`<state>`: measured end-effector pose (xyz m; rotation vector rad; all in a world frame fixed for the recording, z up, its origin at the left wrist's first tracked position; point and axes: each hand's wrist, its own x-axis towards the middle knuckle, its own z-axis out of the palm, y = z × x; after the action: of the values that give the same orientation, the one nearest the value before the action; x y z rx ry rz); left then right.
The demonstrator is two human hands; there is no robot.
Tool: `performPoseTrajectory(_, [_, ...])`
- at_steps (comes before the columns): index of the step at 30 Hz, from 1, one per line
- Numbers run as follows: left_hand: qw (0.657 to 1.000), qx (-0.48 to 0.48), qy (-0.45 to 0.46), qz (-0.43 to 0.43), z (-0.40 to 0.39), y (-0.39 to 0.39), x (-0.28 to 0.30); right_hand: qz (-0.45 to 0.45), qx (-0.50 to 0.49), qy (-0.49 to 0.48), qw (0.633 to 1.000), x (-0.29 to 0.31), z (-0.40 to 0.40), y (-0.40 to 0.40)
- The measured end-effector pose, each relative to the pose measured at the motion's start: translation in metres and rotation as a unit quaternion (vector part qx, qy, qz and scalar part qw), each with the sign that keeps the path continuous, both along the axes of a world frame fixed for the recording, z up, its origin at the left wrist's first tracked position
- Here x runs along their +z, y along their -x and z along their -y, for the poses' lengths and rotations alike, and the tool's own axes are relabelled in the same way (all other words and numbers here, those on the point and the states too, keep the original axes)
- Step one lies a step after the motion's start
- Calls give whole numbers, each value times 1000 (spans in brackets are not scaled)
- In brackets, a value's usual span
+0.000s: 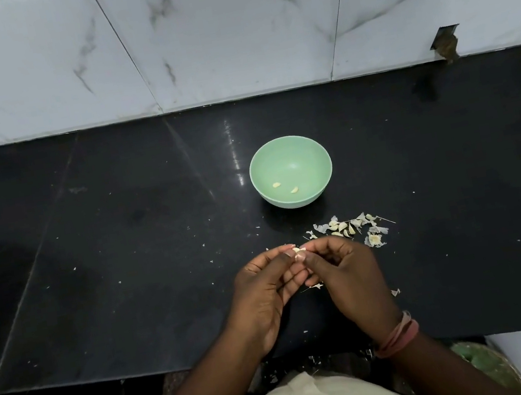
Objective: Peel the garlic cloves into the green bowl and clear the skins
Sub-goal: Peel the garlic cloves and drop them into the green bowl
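Both hands pinch one clove (299, 252) between their fingertips, left hand (271, 294) and right hand (342, 273) meeting over the counter (123, 256), with the bowl (292, 176) straight ahead and the skins (350, 228) just right of the grip.

A home kitchen is showing here: a polished black stone counter (123, 256) is running under a white marble-tiled wall (222, 30) at twelve o'clock, garlic skins (351, 228) lying at three o'clock.
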<state>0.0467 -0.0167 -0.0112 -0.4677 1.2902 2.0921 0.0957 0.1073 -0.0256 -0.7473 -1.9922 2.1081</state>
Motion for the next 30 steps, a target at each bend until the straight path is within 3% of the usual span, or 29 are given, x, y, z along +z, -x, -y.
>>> performPoseTrajectory(8, [978,-82,164,-95,-4,6,-5,15,16,16,1000,1,-5,3])
performPoseTrajectory(13, [959,-139,236,-64,-7,14,-3,19,32,14,999,-2,-8,4])
performPoseTrajectory(16, [957,-163,238,-26,-7,17,-1,23,56,-3,998,-4,-13,4])
performPoseTrajectory(30, [964,-188,142,126,-4,23,10,18,53,159,986,-11,-18,4])
